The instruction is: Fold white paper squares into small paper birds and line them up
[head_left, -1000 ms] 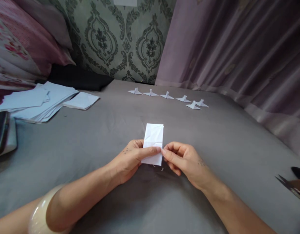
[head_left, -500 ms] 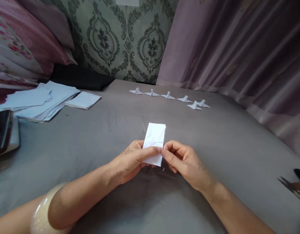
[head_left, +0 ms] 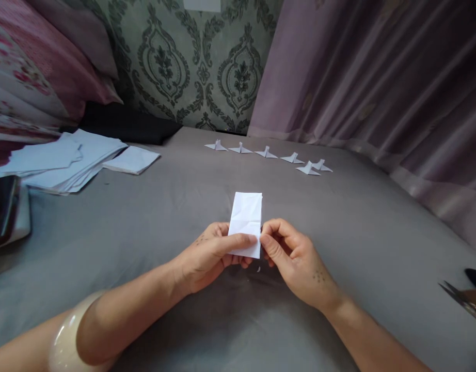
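The left forearm carries a cream bangle (head_left: 65, 336). The left hand (head_left: 207, 256) is clamped on the folded paper (head_left: 246, 209): thumb flat across the upper face, fingers underneath. The right hand (head_left: 296, 263) is at the paper's right edge, thumb tip and bent index finger close together; whether this grip pinches the paper cannot be told.

The folded paper is a narrow rectangle, held between the hands over the grey cloth (head_left: 176, 201). Its long axis runs away from the person, the far end leaning slightly right and pointing toward the wall (head_left: 203, 72). One crease crosses its width.

A small white scrap (head_left: 258, 269) lies just below the paper's near end. At the right margin, a pointed metal tool (head_left: 460, 299) aims its tips leftward.

Farther off, a paper stack (head_left: 75, 160) lies at left, and six folded paper figures (head_left: 266, 153) stand to the right of centre, before the curtain (head_left: 331, 77).
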Motion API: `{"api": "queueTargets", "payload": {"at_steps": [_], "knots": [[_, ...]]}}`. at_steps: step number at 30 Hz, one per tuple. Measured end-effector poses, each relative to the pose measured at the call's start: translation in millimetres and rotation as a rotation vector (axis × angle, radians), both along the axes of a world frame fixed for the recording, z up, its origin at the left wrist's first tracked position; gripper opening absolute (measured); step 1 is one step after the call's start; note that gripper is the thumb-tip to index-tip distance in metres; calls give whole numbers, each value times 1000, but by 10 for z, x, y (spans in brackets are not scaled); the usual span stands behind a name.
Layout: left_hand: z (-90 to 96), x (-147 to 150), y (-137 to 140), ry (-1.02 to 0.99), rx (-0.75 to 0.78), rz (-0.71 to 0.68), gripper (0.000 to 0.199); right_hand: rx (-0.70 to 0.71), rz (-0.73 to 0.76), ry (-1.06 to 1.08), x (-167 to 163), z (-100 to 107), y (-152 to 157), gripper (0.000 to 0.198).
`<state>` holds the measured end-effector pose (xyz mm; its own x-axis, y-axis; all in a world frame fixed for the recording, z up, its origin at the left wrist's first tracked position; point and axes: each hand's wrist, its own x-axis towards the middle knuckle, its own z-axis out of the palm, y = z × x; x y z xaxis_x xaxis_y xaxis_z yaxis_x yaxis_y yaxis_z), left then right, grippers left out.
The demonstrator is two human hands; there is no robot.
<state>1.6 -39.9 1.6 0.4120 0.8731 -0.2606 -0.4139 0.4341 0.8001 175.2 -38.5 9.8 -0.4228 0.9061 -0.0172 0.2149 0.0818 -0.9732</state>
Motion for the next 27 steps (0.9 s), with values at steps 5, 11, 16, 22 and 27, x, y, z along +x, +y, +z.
{"api": "queueTargets", "payload": {"at_steps": [5, 11, 16, 22, 27], "knots": [[-12, 24, -11, 6, -12, 25, 11, 14, 20, 1, 0, -11, 16, 20], [-8, 31, 5, 12, -25, 70, 12, 37, 49, 2, -14, 10, 20, 19], [11, 33, 9, 13, -31, 83, 14, 62, 63, 12, -10, 37, 19, 17], [-20, 20, 35, 47, -43, 139, 15, 47, 87, 11, 19, 74, -9, 15], [-50, -1, 66, 52, -63, 159, 14, -64, 299, 65, 50, 144, -31, 12]]}}
